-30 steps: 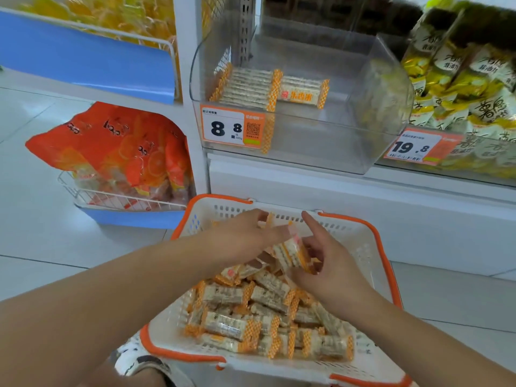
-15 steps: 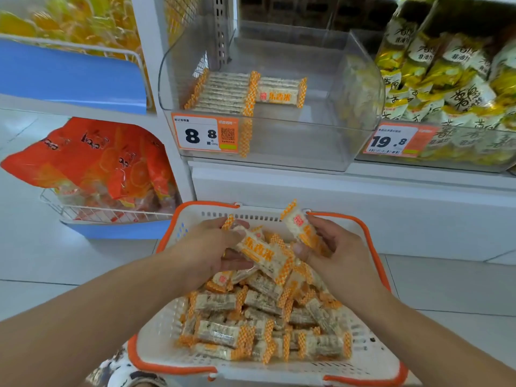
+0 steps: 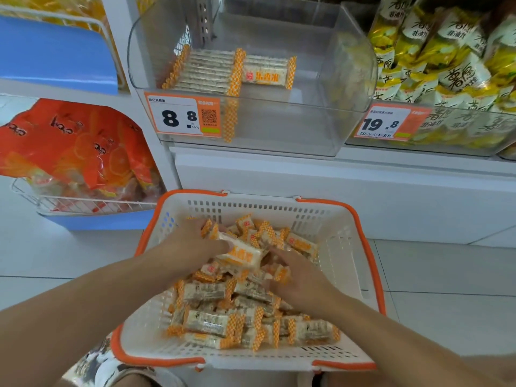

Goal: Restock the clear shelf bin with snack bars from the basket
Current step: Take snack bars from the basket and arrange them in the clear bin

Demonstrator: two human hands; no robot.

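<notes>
Lower centre, left hand (image 3: 195, 247) grips bars (image 3: 240, 254) in the basket (image 3: 343, 247); right hand (image 3: 298, 277) lies flat, fingers straight. Gather a neat, aligned handful for the bin (image 3: 279, 127).

- One view only, from a camera worn on the person's head, so no second view shares any part of the scene.
- It looks forward and steeply down, along both forearms from behind them.
- Closest, in the lower half, is the white basket (image 3: 339, 248) with its orange rim, seen from above.
- Farther ahead, in the upper half, the clear shelf bin (image 3: 279, 127) faces the camera, seen slightly from above through its front wall.
- The wide lens bends the shelf edges near the frame borders.
</notes>
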